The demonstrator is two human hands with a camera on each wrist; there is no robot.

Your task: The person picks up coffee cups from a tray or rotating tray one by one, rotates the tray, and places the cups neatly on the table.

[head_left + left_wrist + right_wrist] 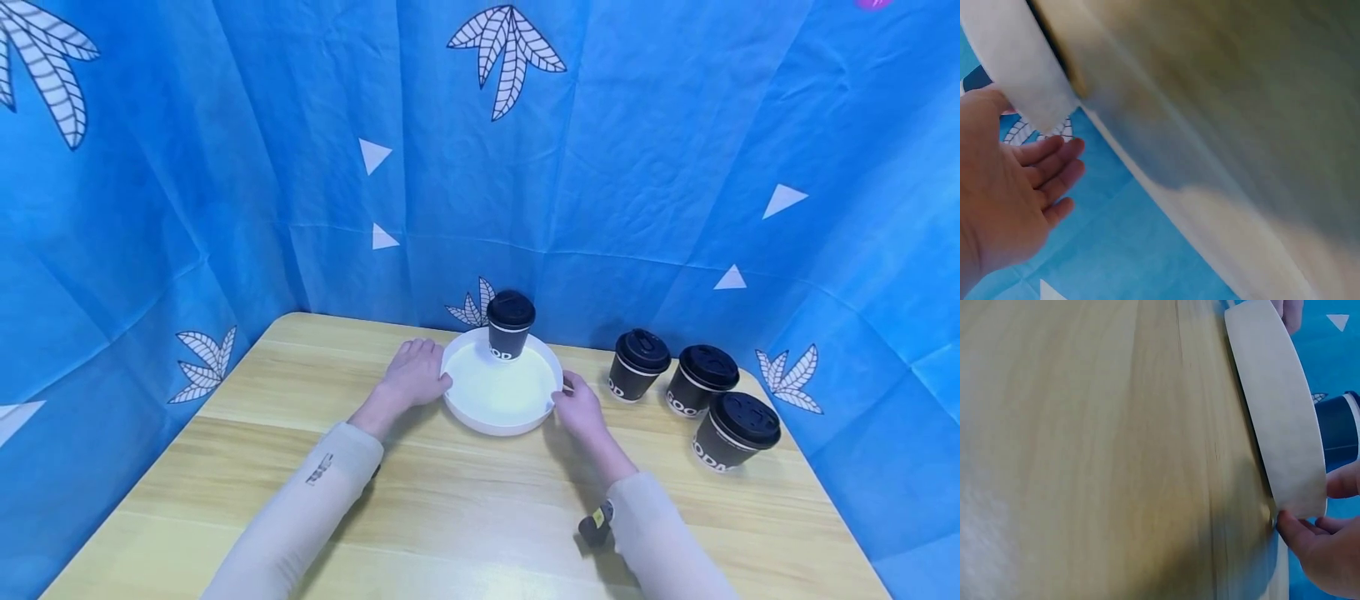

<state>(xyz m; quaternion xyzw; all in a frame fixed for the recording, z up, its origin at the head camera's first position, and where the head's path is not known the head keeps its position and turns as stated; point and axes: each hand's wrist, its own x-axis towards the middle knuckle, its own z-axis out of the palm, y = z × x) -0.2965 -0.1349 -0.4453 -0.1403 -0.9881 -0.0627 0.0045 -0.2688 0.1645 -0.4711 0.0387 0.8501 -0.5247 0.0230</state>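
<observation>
A round white tray (495,393) with a low rim lies near the back of the wooden table, and one black lidded paper coffee cup (510,333) stands upright towards its far side. My left hand (415,372) holds the tray's left side, thumb over the rim; in the left wrist view the other fingers (1060,181) curve along the outside of the tray wall (1029,75). On the right, my right hand (581,406) pinches the rim. The right wrist view shows the thumb on the inner side and fingertips (1291,528) at the lower outer edge.
Three more black lidded coffee cups stand at the right of the table (450,500): one near the back (637,367), one beside it (699,383) and one closer (735,433). A blue patterned curtain (480,183) hangs behind and along the sides.
</observation>
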